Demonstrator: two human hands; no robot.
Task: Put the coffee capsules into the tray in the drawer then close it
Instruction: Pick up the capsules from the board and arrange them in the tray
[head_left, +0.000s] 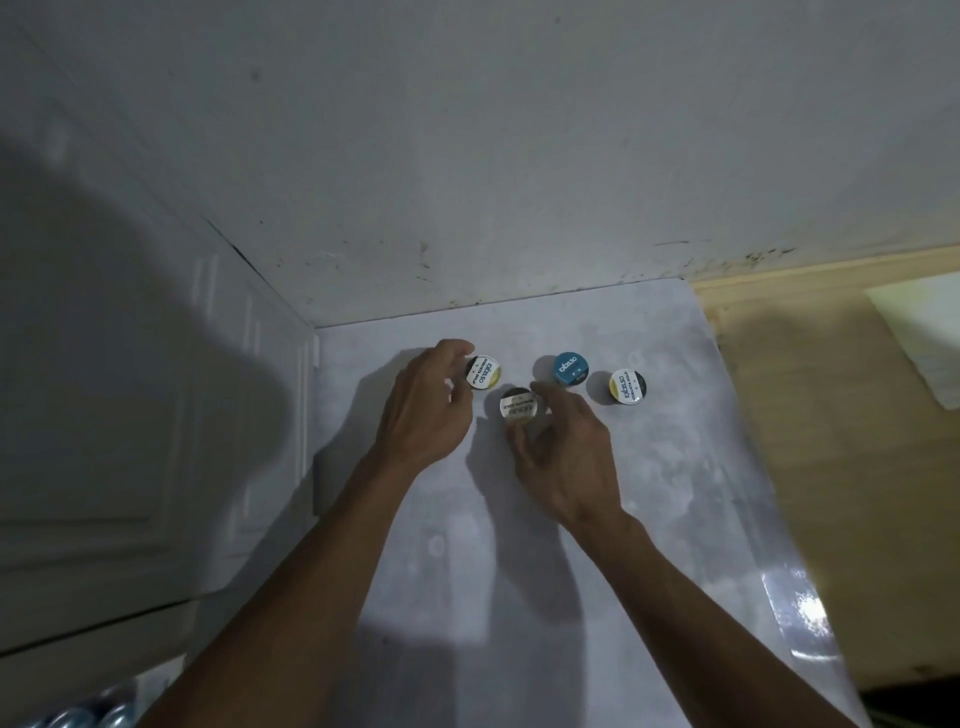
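This looks like a modest home kitchen. A pale, marble-patterned counter (649, 467) runs into a corner of scuffed, stained white wall (467, 156). Left of the counter stands a white panelled cabinet door (104, 415). On the counter near the wall sit branded coffee capsules (570, 369); bare wood (831, 441) lies to its right.

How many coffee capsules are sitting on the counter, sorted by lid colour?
Yellow-and-white lids: 2, one by the left hand, one at far right
Blue lid: 1
Silver-grey lid: 1, at the right hand's fingertips
Total: 4
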